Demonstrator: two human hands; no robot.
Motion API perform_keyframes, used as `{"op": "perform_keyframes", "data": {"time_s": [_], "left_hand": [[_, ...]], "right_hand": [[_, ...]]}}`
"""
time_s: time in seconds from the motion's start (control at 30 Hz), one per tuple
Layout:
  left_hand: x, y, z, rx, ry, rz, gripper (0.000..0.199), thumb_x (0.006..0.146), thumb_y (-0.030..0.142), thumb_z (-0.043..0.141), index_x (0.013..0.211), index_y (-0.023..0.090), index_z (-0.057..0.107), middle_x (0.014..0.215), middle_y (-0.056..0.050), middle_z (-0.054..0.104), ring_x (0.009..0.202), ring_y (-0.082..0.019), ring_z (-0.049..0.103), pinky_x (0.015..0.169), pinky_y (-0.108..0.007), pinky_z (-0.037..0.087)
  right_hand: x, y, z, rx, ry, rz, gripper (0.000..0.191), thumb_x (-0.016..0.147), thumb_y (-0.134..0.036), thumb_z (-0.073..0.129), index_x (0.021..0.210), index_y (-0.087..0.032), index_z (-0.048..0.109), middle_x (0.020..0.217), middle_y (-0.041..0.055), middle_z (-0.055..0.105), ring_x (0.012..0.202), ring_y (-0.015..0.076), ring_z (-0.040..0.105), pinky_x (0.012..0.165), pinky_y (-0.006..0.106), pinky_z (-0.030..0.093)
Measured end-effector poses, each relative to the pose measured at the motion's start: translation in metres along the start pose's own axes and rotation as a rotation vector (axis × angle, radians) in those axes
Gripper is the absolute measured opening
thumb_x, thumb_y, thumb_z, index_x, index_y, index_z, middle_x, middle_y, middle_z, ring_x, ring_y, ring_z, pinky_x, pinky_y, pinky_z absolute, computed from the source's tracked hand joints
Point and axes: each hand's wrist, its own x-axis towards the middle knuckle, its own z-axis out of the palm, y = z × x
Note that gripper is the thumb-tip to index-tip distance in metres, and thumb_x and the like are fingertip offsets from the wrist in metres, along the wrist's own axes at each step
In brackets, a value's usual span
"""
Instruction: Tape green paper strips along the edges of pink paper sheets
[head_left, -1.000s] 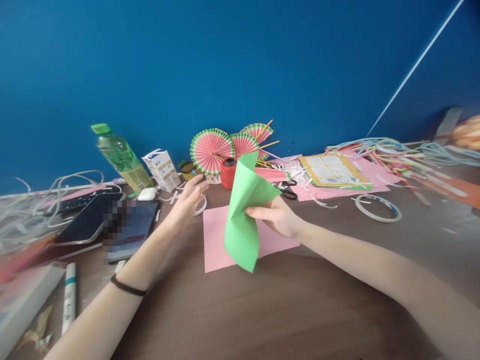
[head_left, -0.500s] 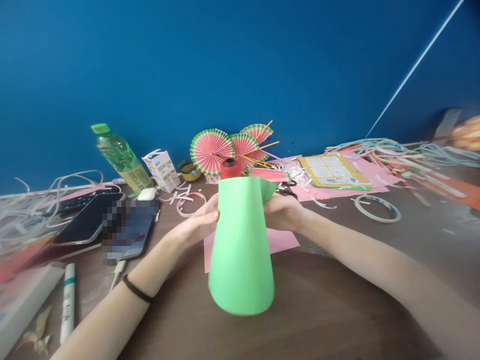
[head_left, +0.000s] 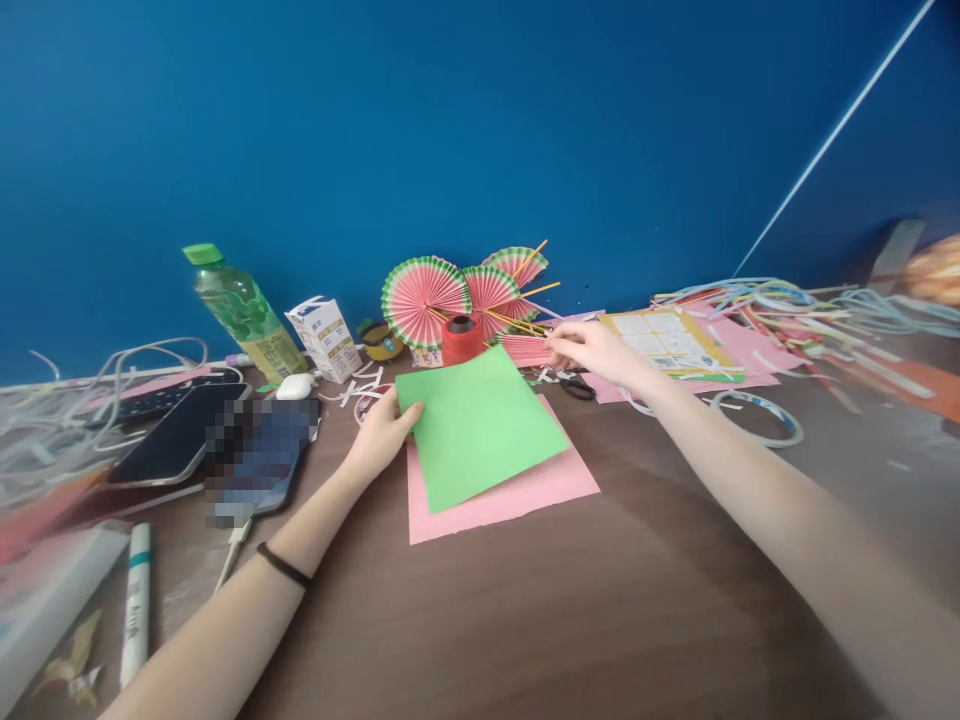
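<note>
My left grip (head_left: 384, 435) pinches the green sheet (head_left: 484, 430) at its 9 o'clock edge, thumb on top and fingers tucked mostly out of sight beneath. The sheet is in the middle of my view, over the pink sheet (head_left: 517, 500), whose border shows from 2 o'clock round to 7 o'clock. A shadow runs under the green sheet's lower edge; I cannot tell how much of it rests flat. A black band (head_left: 285, 566) circles my left wrist.

My right grip (head_left: 596, 352) is away from the green sheet, at its 2 o'clock, fingers curled in near the thumb. I cannot tell whether anything is caught between the tips. Just below it are the scissors (head_left: 577, 388), partly seen, and past it the yellow packet (head_left: 667, 340).

Taking the green sheet as the centre of the dial, the red spool (head_left: 463, 343) stands close at 12 o'clock, with pleated fans (head_left: 425, 302) behind it near the blue wall (head_left: 480, 120). At 10 o'clock are the carton (head_left: 326, 340) and, farther out, the bottle (head_left: 247, 315). The tape roll (head_left: 795, 430) lies on the surface (head_left: 525, 620) at 3 o'clock, and the marker (head_left: 136, 605) at 8 o'clock.
</note>
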Motion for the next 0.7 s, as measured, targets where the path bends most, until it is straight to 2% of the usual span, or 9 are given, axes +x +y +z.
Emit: {"op": "perform_keyframes", "data": {"time_s": [0.07, 0.1, 0.2, 0.3, 0.47, 0.7], "left_hand": [[0.002, -0.005, -0.002, -0.014, 0.003, 0.026, 0.035, 0.071, 0.035, 0.059, 0.101, 0.017, 0.054, 0.1, -0.007, 0.068, 0.09, -0.024, 0.064, 0.079, -0.037, 0.051], [0.003, -0.007, -0.002, -0.018, 0.009, 0.034, 0.034, 0.071, 0.035, 0.059, 0.099, 0.017, 0.054, 0.1, -0.007, 0.068, 0.092, -0.024, 0.064, 0.08, -0.038, 0.051], [0.004, -0.009, -0.002, -0.024, 0.02, 0.024, 0.033, 0.07, 0.036, 0.059, 0.096, 0.017, 0.054, 0.098, -0.007, 0.068, 0.094, -0.025, 0.063, 0.081, -0.039, 0.05], [0.005, -0.009, -0.002, -0.07, 0.027, 0.012, 0.035, 0.068, 0.037, 0.061, 0.096, 0.017, 0.054, 0.096, -0.006, 0.068, 0.091, -0.025, 0.064, 0.081, -0.038, 0.05], [0.005, -0.008, -0.002, -0.183, 0.044, -0.011, 0.04, 0.064, 0.037, 0.065, 0.097, 0.017, 0.054, 0.092, -0.005, 0.069, 0.083, -0.024, 0.065, 0.079, -0.039, 0.051], [0.005, -0.007, -0.002, -0.197, 0.062, -0.005, 0.04, 0.063, 0.036, 0.067, 0.095, 0.016, 0.056, 0.095, -0.006, 0.069, 0.086, -0.024, 0.065, 0.079, -0.038, 0.051]], "right_hand": [[0.006, 0.019, -0.01, -0.262, 0.084, 0.027, 0.015, 0.075, -0.015, 0.048, 0.079, -0.014, 0.061, 0.076, 0.006, 0.067, 0.072, 0.0158, 0.061, 0.068, 0.028, 0.047], [0.009, 0.029, -0.013, -0.385, 0.086, 0.045, 0.016, 0.072, -0.01, 0.048, 0.079, -0.014, 0.062, 0.079, 0.0067, 0.067, 0.075, 0.0164, 0.061, 0.071, 0.027, 0.046], [0.015, 0.054, -0.014, -0.573, -0.005, 0.073, 0.027, 0.065, 0.0, 0.046, 0.082, -0.014, 0.063, 0.089, 0.0083, 0.067, 0.082, 0.0169, 0.061, 0.072, 0.024, 0.043], [0.018, 0.066, -0.01, -0.66, -0.08, 0.087, 0.035, 0.062, 0.002, 0.047, 0.089, -0.014, 0.061, 0.093, 0.0083, 0.066, 0.084, 0.0171, 0.06, 0.069, 0.022, 0.042], [0.014, 0.06, -0.013, -0.687, -0.1, 0.097, 0.044, 0.059, 0.003, 0.046, 0.099, -0.016, 0.055, 0.085, 0.0055, 0.065, 0.076, 0.0173, 0.058, 0.06, 0.022, 0.039], [0.01, 0.041, -0.029, -0.452, -0.2, 0.111, 0.043, 0.062, 0.0, 0.042, 0.1, -0.015, 0.057, 0.089, 0.0073, 0.063, 0.075, 0.0162, 0.058, 0.061, 0.024, 0.044]]}}
